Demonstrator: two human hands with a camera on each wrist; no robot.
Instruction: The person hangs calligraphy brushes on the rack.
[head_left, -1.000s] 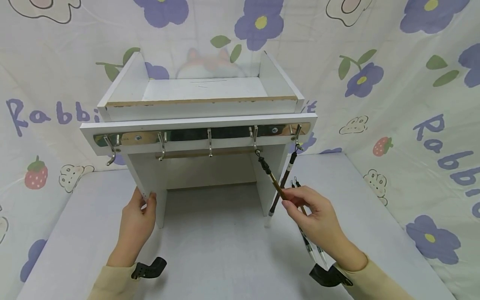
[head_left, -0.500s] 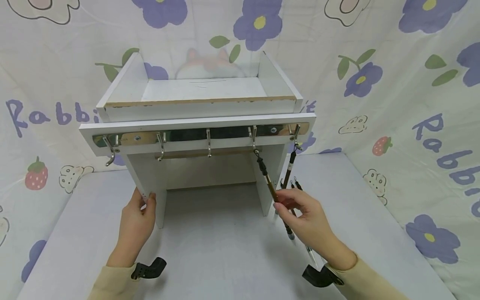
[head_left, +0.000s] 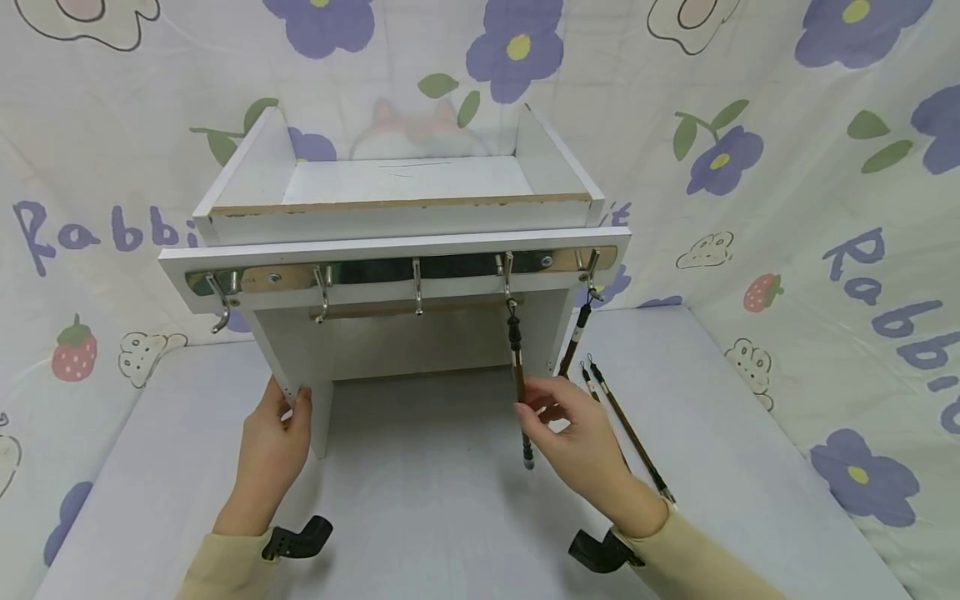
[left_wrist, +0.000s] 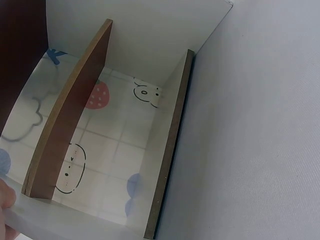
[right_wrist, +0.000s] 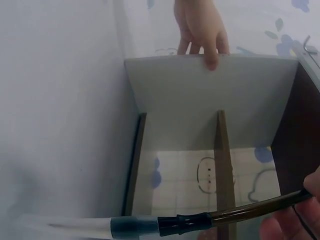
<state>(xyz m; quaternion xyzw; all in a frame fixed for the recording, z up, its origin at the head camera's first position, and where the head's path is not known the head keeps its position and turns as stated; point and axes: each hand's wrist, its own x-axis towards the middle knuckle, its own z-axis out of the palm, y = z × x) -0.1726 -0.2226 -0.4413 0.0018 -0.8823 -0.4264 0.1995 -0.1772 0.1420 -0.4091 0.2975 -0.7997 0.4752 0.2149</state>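
Note:
A white wooden rack point(head_left: 397, 247) with a row of metal hooks stands on the table. From the second hook from the right hangs a calligraphy brush point(head_left: 515, 342) by its loop, nearly upright. My right hand point(head_left: 573, 429) pinches its handle between thumb and fingers. In the right wrist view the same brush point(right_wrist: 185, 224) shows a clear cap over its tip. My left hand point(head_left: 272, 454) grips the rack's left side panel point(head_left: 288, 350) near its front edge; it also shows at the top of the right wrist view. Another brush point(head_left: 576, 337) hangs on the rightmost hook, its lower part hidden behind my right hand.
Two more brushes point(head_left: 633, 437) lie on the white table point(head_left: 750, 467) right of the rack, partly under my right forearm. Three hooks point(head_left: 325, 293) on the left and middle bear nothing. A flower-printed cloth point(head_left: 825, 275) hangs behind and beside the table.
My right hand has moved left, swinging the brush from a slant to nearly upright beneath its hook. More of the brushes on the table now shows. My left hand has stayed on the panel.

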